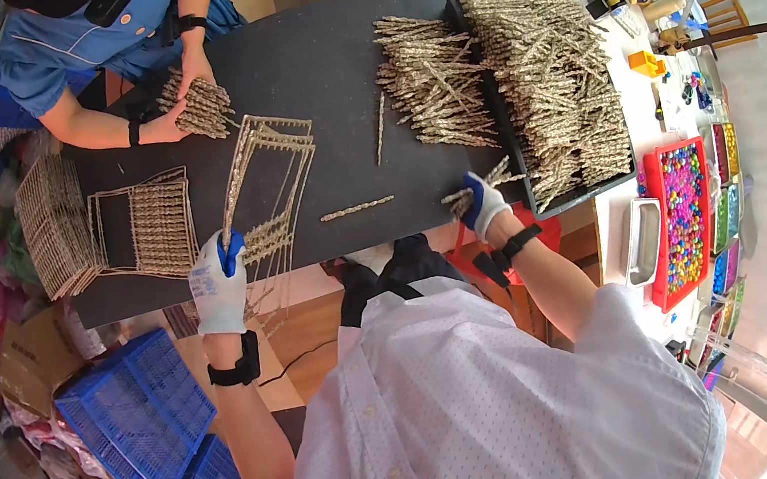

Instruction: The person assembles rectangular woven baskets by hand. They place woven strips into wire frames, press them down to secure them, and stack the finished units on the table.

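A person in a pale dotted shirt leans over a dark grey desk (313,58), wearing white work gloves with blue fingertips. The left hand (218,282) is clenched around the lower corner of a half-woven frame of thin straw-coloured twisted sticks (268,183), which lies tilted on the desk with its bottom edge hanging past the near rim. The right hand (481,203) is closed on a few loose twisted sticks (486,182) just beside a black tray heaped with the same sticks (552,79). Because the frame overhangs the edge and is held at one corner only, it could probably slip or bend, loosening the woven rows. A single stick (357,208) lies between the two hands, and another spread pile of sticks (433,79) sits left of the tray, crowding the reach. Across the desk, another person in a blue shirt grips a bundle of sticks (199,106). Finished woven panels (143,227) lie at the left; blue plastic crates (143,407) stand on the floor, and a red tray of coloured beads (679,215) sits at the right.
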Demonstrator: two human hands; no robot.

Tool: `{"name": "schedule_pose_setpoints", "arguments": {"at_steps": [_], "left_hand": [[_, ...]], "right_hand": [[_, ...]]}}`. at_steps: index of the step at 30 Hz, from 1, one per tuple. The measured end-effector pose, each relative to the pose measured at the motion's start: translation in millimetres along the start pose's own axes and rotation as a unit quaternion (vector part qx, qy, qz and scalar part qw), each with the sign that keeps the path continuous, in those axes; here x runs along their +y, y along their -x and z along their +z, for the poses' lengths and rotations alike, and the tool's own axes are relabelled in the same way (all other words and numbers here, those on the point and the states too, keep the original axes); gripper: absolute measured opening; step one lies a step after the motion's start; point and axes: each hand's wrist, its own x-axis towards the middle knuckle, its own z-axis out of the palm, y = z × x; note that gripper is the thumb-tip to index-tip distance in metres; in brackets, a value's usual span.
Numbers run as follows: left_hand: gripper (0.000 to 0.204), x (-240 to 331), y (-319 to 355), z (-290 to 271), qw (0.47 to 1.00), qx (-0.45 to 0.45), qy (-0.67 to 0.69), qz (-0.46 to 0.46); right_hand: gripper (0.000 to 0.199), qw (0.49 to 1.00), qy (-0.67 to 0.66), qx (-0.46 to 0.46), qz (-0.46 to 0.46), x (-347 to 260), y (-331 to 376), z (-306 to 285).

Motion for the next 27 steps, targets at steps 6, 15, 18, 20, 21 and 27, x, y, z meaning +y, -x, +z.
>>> {"name": "schedule_pose_setpoints", "arguments": {"at_steps": [6,15,18,20,21,27], "left_hand": [[0.031,7,-3,-1,1.000,-0.023,0.012,0.011],[0.030,15,2,3,0.999,-0.017,-0.005,0.043],[0.028,11,10,5,0.996,-0.002,-0.057,0.062],[0.032,21,8,6,0.989,-0.002,-0.116,0.086],[0.033,26,5,9,0.987,-0.019,-0.142,0.072],[0.026,33,12,18,0.984,-0.004,-0.172,0.046]], "right_hand": [[0.034,0.996,-0.027,-0.083,-0.002,-28,58,80],[0.018,0.152,0.912,-0.056,-0.377,-28,-12,33],[0.014,0.500,0.784,-0.012,-0.368,-36,1,62],[0.014,0.784,0.526,-0.056,-0.324,-31,-11,40],[0.014,0.885,0.367,-0.076,-0.274,-27,-22,29],[0.030,0.909,0.329,-0.244,-0.070,37,85,193]]}}
